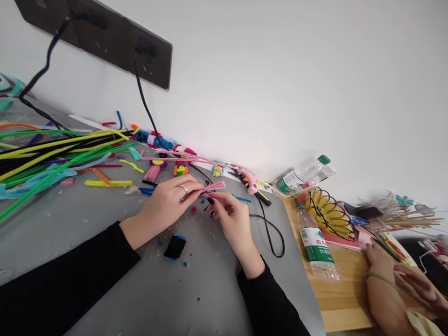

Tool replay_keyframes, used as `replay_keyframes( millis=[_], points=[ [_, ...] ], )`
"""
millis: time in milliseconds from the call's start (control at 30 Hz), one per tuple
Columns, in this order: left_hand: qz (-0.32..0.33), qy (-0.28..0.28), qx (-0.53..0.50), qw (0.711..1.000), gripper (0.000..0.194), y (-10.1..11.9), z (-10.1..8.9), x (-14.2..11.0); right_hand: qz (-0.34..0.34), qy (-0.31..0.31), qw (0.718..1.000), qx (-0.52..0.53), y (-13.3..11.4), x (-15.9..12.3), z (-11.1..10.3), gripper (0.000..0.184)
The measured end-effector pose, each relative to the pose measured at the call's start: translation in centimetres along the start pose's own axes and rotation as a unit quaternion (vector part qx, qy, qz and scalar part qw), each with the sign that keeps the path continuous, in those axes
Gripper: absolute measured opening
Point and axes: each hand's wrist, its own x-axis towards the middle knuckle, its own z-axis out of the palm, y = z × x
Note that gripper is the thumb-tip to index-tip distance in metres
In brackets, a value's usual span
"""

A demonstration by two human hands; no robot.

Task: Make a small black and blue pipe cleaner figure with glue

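Note:
Between my two hands is a small bundle of pink pipe cleaners (216, 185), its folded ends pointing right. My left hand (175, 201), with a ring on one finger, pinches the bundle from the left. Just below its tip, the dark-nailed fingers of my right hand (235, 223) close on a lower pink strand; these fingertips partly hide it. Longer pink pipe cleaners (189, 157) stretch behind the hands. On the grey mat (210, 303), a small black block with blue edges (175, 246) lies below my left hand.
Many coloured pipe cleaners (63, 151) cover the mat's left side. Small pipe-cleaner figures (181, 168) line the wall. A pink glue gun (250, 181) with a looping cord is behind my right hand. Rightward are water bottles (317, 247), a yellow basket (327, 214) and another person's hands (381, 275).

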Motion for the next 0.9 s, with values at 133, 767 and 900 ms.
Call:
replay_keyframes(
  millis=[133, 767, 900],
  points=[
    [-0.013, 0.021, -0.008, 1.0, 0.028, 0.2, -0.2, 0.0, 0.061, -0.026, 0.993, 0.099, -0.2, 0.3, -0.1, 0.025],
    [-0.118, 0.021, -0.067, 0.991, 0.013, 0.2, 0.1, 0.2, 0.108, -0.002, 0.993, 0.045, -0.4, 0.0, 0.2, 0.025],
    [-0.027, 0.026, -0.055, 0.998, 0.016, 0.3, -0.6, 0.5, 0.114, 0.01, 0.993, 0.028, -0.4, -0.1, 0.2, 0.022]
  ],
)
